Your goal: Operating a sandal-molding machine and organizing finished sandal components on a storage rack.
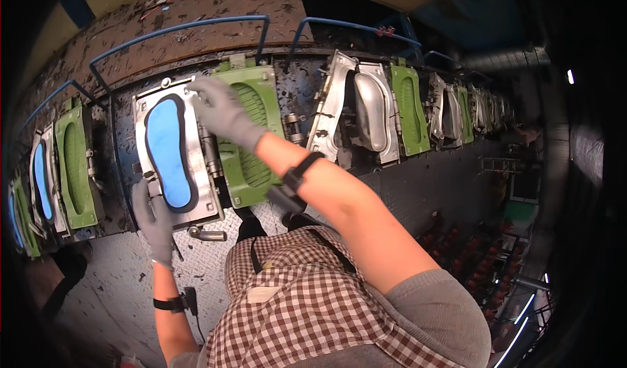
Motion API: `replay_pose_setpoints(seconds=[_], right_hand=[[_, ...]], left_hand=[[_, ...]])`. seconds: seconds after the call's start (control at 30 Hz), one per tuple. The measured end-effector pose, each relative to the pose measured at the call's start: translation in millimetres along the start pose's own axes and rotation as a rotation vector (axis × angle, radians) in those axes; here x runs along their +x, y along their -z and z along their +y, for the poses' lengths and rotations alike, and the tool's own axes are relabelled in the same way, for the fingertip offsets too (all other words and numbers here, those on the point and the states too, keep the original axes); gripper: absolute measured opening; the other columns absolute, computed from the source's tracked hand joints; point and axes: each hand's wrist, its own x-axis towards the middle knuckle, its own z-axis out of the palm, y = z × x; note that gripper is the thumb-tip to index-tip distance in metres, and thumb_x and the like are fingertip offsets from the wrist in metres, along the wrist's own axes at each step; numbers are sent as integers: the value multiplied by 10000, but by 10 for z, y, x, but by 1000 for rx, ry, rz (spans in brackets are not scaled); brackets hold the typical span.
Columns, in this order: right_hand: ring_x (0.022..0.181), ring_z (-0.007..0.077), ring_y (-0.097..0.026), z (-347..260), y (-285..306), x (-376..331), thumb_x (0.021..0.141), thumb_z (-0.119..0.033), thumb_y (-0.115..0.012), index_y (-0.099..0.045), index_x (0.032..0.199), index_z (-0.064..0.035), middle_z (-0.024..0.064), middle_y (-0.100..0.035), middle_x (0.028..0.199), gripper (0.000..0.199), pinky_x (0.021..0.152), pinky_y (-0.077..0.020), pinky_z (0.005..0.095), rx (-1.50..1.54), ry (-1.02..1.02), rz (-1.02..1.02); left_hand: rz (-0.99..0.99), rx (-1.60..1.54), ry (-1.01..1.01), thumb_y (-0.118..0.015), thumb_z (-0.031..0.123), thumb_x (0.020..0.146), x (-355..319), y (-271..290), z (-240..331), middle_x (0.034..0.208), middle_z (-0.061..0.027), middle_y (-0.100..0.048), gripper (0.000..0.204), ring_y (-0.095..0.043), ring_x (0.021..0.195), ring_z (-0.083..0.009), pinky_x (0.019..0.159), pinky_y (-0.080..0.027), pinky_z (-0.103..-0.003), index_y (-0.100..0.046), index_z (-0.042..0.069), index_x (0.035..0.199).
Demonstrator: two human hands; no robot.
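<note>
Both my hands wear grey gloves and are at a silver metal mould plate (202, 151). A blue sole-shaped piece with a black rim (171, 149) lies in it. My left hand (154, 223) is at the plate's near left corner, its fingers bent beside a dark scrap. From under its palm sticks a thin dark rod (177, 250); how it is held is hidden. My right hand (225, 112) reaches across to the plate's far right corner, fingers stretched out and slightly blurred. Just right of the plate, under my right forearm, is a green mould half (251, 100) with a ribbed sole-shaped hollow.
A silver handle (208, 235) juts from the plate's near edge. To the right, a metal sole form (372, 113) stands in an opened mould, beside another green half (410, 110); more moulds follow. Leftward is a green half (75, 165). A blue rail (183, 30) runs behind.
</note>
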Motion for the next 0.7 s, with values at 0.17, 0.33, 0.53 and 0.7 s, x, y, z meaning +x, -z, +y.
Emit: replay_pose_setpoints(seconds=[0.17, 0.33, 0.53, 0.7], right_hand=[[1111, 353, -641, 547, 2009, -523, 893, -154, -678, -737, 1069, -76, 157, -701, 1154, 201, 1016, -493, 432, -436, -67, 272], [1254, 367, -544, 755, 3386, -1573, 908, -243, -651, -660, 1287, -129, 149, -610, 1312, 396, 1090, -422, 481, -1013, -266, 148], [1280, 326, -548, 1004, 3847, -1791, 893, -277, -680, -678, 1290, -184, 108, -608, 1337, 408, 1059, -457, 476, -845, -267, 21], [1309, 296, -543, 1023, 4122, -1731, 891, -277, -675, -681, 1292, -195, 80, -600, 1380, 409, 1079, -458, 456, -717, -274, -115]], left_hand=[[-394, 2, -410, -695, 77, 884, -145, -815, 1319, 1458, -144, -584, 467, -439, 1452, -383, 1211, -334, -498, -648, 97, 1348], [-609, 102, -629, -689, 130, 889, -222, -1868, 2215, 1489, -177, -536, 493, -435, 1432, -420, 1174, -349, -526, -625, 158, 1377], [-815, 430, -538, -665, 53, 780, -251, -2763, 2586, 1115, -140, -658, 262, -589, 1056, -373, 918, -505, -446, -719, 115, 1029], [-850, 538, -445, -660, 51, 775, -546, -2978, 2950, 1092, -133, -669, 253, -608, 1033, -360, 877, -535, -454, -733, 122, 1006]])
